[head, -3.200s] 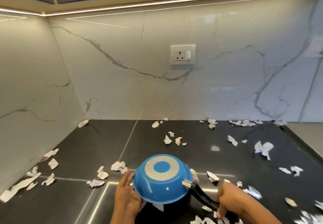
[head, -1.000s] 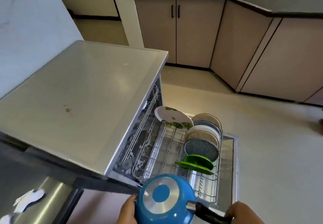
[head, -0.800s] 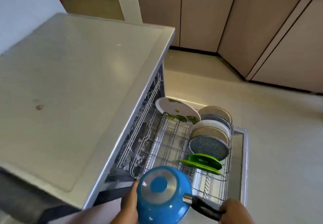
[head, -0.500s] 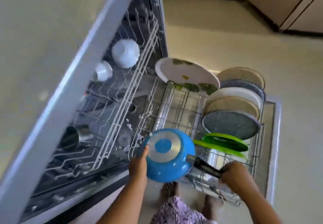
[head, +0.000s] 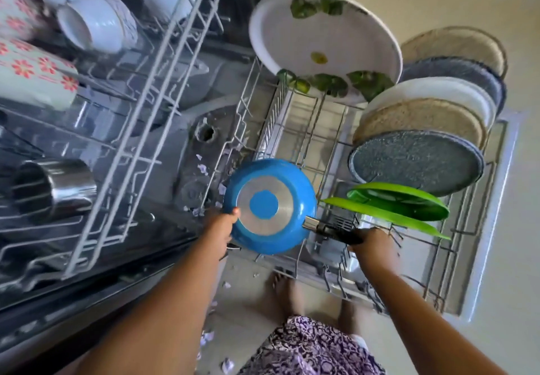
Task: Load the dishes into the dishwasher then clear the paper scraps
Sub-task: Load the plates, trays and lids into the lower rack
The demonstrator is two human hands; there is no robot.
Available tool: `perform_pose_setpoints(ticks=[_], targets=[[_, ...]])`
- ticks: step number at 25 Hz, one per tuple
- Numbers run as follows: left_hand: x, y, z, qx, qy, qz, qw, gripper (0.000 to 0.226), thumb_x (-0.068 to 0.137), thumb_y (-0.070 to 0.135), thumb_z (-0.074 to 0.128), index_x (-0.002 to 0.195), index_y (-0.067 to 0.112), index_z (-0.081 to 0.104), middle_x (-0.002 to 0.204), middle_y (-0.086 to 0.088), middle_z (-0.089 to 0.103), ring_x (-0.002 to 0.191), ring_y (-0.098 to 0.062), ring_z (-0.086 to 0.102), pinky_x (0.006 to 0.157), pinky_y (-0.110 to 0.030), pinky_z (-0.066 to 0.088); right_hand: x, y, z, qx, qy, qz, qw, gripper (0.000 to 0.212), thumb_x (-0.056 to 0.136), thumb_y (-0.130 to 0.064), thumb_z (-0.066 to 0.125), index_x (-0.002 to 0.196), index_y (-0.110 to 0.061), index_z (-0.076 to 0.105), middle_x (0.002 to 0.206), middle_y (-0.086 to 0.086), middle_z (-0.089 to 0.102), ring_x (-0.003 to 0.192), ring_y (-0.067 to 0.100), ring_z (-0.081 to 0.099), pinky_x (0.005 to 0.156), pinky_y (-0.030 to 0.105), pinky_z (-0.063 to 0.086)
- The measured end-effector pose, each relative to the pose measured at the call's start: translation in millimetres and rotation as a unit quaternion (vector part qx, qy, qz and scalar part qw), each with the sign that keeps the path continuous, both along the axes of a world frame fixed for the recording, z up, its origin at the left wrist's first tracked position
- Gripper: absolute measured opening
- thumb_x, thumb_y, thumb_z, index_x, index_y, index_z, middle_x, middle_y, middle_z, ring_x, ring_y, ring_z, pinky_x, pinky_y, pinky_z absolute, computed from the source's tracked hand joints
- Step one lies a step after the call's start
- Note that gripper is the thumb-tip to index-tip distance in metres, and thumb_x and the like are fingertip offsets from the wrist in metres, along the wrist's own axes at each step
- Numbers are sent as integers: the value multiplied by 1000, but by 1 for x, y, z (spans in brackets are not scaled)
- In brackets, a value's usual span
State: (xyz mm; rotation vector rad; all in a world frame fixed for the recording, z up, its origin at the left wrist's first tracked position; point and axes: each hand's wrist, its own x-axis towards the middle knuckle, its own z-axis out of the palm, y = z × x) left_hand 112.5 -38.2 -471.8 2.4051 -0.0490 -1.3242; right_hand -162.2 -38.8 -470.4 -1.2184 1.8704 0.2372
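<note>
blue pan: right hand grips handle, left hand pinches rim.

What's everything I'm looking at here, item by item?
frying pan: one, blue, black handle, upside down over left edge of lower rack
leaf-print plate: one, white and green, rack's far end
upright plates: five, beige, grey, white, rack's right side
green plates: two, nearest of that row
steel tumbler: one, silver, upper rack
floral mugs: two, white and red, upper rack
white bowls: several, upper rack
paper scraps: many, pale, floor
left hand: holds pan's rim
right hand: grips handle
</note>
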Motion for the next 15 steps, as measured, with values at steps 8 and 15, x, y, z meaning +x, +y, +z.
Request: perform_pose_setpoints(ticks=[8,15], targets=[[-2,4,-18,-3,-83,-42,996,31,89,9,60,118,-3,58,115,-23,62,103,-33,61,89,-44,51,7,1,-21,-28,5,45,999,28,82,-16,66,109,-22,68,103,11,69,93,29,63,68,26,42],[-17,4,-4,16,-139,-100,985,38,86,14,66,117,-6,58,116,-20,63,105,-33,60,76,-26,41,-10,15,-24,-135,-3,38,990,31,83,-5,61,109,-19,70,110,12,67,98,33,61,75,34,49]])
